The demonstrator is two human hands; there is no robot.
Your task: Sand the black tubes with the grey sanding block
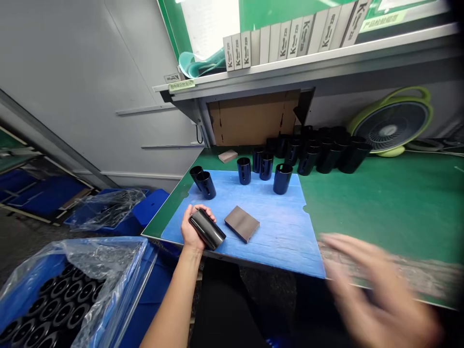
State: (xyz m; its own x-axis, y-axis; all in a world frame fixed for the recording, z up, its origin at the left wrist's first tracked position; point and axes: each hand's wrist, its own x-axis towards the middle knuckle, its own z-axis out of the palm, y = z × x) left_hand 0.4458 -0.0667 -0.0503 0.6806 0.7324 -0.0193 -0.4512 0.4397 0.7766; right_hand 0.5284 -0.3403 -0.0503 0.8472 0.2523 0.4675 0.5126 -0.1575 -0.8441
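My left hand [192,227] is closed around a glossy black cylinder [207,229], held tilted over the near left corner of a blue mat [275,227]. Just right of it a grey sanding block [241,223] lies flat on the mat. My right hand [373,290] is low at the right near the table's front edge, fingers spread and smeared by motion, with nothing visible in it. Several more dark cylinders [243,170] stand upright at the mat's far edge.
A cluster of black cylinders [326,152] stands at the back of the green table [391,203], beside a green fan [393,123]. A small wooden block [227,155] lies at the back left. A blue bin [65,295] lined with plastic holds several cylinders at lower left. Boxes line the shelf above.
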